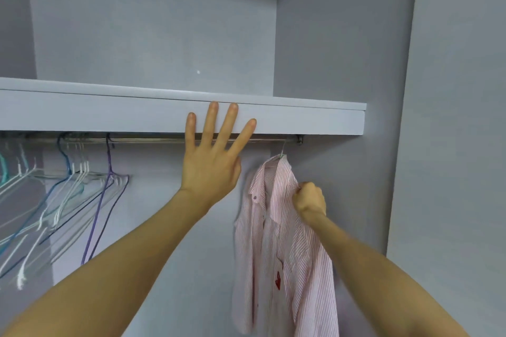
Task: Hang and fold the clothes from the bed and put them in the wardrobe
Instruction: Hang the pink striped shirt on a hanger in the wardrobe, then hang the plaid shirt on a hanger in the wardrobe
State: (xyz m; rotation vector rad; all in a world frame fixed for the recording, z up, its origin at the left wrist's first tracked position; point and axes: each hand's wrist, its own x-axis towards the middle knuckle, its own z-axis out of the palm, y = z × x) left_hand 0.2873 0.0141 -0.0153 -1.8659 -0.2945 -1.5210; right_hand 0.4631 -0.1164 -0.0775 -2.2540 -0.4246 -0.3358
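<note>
My right hand [310, 198] clenches the shoulder of the striped shirt [284, 249], which hangs on a hanger at the right end of the wardrobe rail [153, 140]. My left hand [212, 156] is released, 4 fingers spread in front of the shelf [109, 112] edge above that rail; bare hangers [68, 191] crowd the rail's left end.

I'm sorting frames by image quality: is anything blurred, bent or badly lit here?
Head view: even, soft light with no glare; the empty hangers at the left edge are smeared; the shelf edge bows from the wide lens; the left hand and the striped shirt gripped by the right hand are fairly sharp.
</note>
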